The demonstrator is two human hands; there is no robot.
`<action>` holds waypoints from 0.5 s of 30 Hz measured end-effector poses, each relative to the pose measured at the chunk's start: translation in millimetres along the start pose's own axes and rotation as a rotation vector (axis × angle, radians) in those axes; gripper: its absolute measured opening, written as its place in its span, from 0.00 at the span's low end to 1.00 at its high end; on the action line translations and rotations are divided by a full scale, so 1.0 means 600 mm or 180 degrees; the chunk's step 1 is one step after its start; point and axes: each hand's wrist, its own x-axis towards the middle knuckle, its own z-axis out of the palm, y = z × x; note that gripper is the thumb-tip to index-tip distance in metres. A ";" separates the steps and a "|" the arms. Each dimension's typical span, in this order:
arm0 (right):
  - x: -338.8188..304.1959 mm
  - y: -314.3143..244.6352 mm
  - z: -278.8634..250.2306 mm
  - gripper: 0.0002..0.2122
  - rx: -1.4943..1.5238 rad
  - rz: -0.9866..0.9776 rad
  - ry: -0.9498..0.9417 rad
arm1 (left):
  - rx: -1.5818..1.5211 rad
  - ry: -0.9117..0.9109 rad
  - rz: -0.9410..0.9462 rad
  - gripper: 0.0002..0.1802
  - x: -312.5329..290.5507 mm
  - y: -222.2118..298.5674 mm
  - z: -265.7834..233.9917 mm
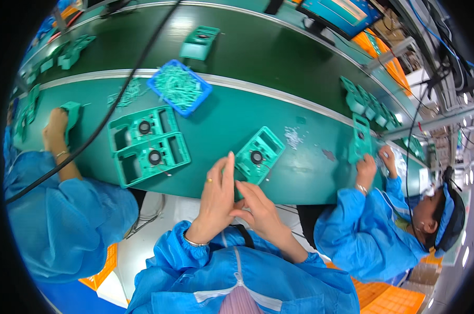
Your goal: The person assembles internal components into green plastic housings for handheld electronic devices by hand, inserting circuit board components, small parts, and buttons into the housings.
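Observation:
My left hand is raised at the table's near edge, its fingers stretched out and pointing away from me, with a ring and a bracelet on it. Beside it, my right hand has its fingers straight and its thumb touching the left palm. I see nothing held in either one. Just beyond both hands lies a green plastic housing with a round black speaker set in it. Two similar green housings lie side by side to the left, each with a round black part.
A blue tray holds many small light-green pieces, with more loose beside it. Small white pieces lie right of the near housing. Co-workers handle green housings on both sides. A black cable crosses the view.

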 end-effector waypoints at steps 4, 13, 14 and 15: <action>-0.006 0.009 -0.001 0.28 -0.0496 0.0093 -0.0024 | -0.0715 -0.0305 0.0012 0.59 -0.022 -0.007 -0.030; 0.142 0.037 -0.151 0.26 -0.1090 0.0374 0.0601 | 0.1607 0.1429 -0.0210 0.27 -0.064 -0.043 -0.205; 0.181 0.057 -0.174 0.27 -0.1101 0.0343 0.0665 | 0.1593 0.1437 -0.0188 0.27 -0.064 -0.056 -0.217; 0.222 0.076 -0.188 0.27 -0.1073 0.0341 0.0604 | 0.1863 0.1283 -0.0411 0.25 -0.069 -0.064 -0.232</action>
